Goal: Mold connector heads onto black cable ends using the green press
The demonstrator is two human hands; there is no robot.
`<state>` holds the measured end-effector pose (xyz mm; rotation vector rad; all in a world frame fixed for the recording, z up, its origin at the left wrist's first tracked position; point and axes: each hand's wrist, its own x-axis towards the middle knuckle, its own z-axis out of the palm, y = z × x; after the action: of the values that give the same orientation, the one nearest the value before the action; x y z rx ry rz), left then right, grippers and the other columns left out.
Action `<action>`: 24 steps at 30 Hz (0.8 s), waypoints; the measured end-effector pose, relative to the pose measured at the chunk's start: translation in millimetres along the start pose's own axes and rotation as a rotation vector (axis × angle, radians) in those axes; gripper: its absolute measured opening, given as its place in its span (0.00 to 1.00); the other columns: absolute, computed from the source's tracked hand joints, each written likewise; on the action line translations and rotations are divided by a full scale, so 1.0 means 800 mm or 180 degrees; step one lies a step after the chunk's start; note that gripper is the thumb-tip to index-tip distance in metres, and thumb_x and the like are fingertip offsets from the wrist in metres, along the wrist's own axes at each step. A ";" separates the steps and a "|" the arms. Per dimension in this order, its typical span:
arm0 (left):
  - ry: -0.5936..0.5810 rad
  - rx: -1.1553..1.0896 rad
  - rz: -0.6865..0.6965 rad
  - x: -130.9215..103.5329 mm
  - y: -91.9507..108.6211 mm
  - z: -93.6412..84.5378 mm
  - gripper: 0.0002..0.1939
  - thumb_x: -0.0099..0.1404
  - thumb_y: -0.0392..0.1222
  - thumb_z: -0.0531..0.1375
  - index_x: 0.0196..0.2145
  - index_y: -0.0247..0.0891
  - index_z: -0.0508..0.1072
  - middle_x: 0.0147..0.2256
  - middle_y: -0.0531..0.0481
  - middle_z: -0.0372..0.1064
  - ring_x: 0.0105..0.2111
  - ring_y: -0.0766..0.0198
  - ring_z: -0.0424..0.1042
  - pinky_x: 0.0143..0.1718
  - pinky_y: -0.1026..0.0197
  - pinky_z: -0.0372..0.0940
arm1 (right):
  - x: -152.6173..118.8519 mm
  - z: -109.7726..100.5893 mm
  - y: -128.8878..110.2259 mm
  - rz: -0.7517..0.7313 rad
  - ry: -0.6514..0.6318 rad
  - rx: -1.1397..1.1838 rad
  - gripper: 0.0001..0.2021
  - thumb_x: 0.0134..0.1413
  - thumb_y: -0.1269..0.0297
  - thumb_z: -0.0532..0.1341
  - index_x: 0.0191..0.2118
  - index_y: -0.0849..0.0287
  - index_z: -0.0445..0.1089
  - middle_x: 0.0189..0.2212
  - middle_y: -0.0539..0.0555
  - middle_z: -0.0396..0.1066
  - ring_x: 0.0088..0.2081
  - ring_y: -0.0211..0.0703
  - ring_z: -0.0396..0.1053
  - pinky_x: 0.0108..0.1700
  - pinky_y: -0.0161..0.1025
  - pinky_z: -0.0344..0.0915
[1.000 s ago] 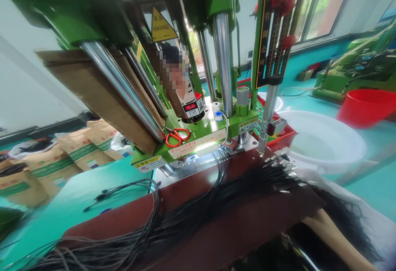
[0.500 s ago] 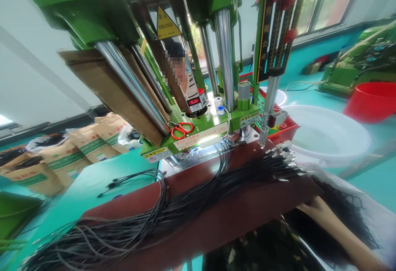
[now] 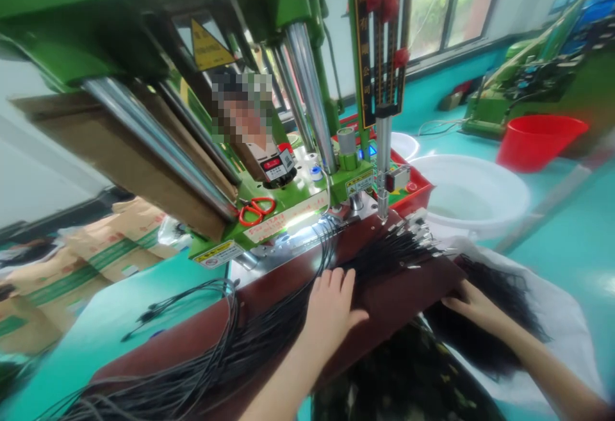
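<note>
A long bundle of black cables (image 3: 269, 318) lies across the brown board (image 3: 398, 299), with its pale metallic ends (image 3: 418, 232) toward the right. My left hand (image 3: 331, 302) rests on the bundle near the middle, fingers spread. At the board's right edge is my right hand (image 3: 464, 299), its thumb over the top; the other fingers are hidden, so its hold is unclear. A few cables (image 3: 327, 235) run from the bundle into the lit mould of the green press (image 3: 298, 206). Another small cable loop (image 3: 187, 293) hangs past the board's far left edge.
Orange-handled scissors (image 3: 257, 211) lie on the press. Behind the board's right end stand a white tub (image 3: 475, 197) and a red bucket (image 3: 538, 142). A white sack (image 3: 562, 318) with black cables is at the right. Brown paper bags (image 3: 100, 254) stand at the left. A person is partly visible behind the press.
My left hand has come into view and onto the cables. The view has shifted, so the press appears further left. My right hand remains at the board's right edge.
</note>
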<state>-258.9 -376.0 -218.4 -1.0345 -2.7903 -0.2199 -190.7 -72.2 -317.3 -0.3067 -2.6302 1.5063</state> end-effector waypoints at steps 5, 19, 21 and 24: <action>-0.0246 0.1023 0.0452 0.051 0.007 0.017 0.13 0.59 0.37 0.53 0.43 0.34 0.63 0.33 0.45 0.62 0.32 0.58 0.65 0.28 0.60 0.63 | -0.027 -0.018 -0.009 -0.0163 -0.0274 0.0029 0.38 0.46 0.60 0.56 0.61 0.63 0.40 0.58 0.63 0.50 0.56 0.52 0.53 0.56 0.50 0.51; -0.0033 -0.2439 -0.0516 0.051 -0.021 -0.040 0.05 0.60 0.41 0.52 0.32 0.38 0.60 0.26 0.54 0.61 0.24 0.69 0.63 0.28 0.64 0.61 | -0.065 -0.050 -0.079 -0.0619 -0.0488 -0.0547 0.19 0.52 0.63 0.54 0.51 0.53 0.65 0.45 0.54 0.69 0.44 0.50 0.67 0.46 0.43 0.63; -0.0197 -0.3391 -0.0854 0.045 -0.022 -0.054 0.08 0.58 0.43 0.54 0.30 0.38 0.58 0.21 0.59 0.56 0.18 0.74 0.56 0.23 0.68 0.56 | -0.062 -0.041 -0.110 -0.0672 -0.0532 -0.0134 0.15 0.54 0.61 0.54 0.47 0.53 0.69 0.39 0.54 0.72 0.39 0.49 0.69 0.43 0.42 0.64; -0.0200 -0.4035 -0.0999 0.040 -0.017 -0.065 0.09 0.57 0.44 0.56 0.29 0.37 0.57 0.21 0.61 0.54 0.15 0.78 0.51 0.20 0.69 0.50 | -0.046 -0.011 -0.151 -0.0664 -0.1046 0.0991 0.15 0.54 0.59 0.55 0.47 0.56 0.68 0.34 0.55 0.73 0.36 0.47 0.69 0.41 0.43 0.65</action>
<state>-286.9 -376.1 -162.4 -0.6650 -2.6678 -2.1689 -168.4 -132.6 -207.9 0.2533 -2.4874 1.9923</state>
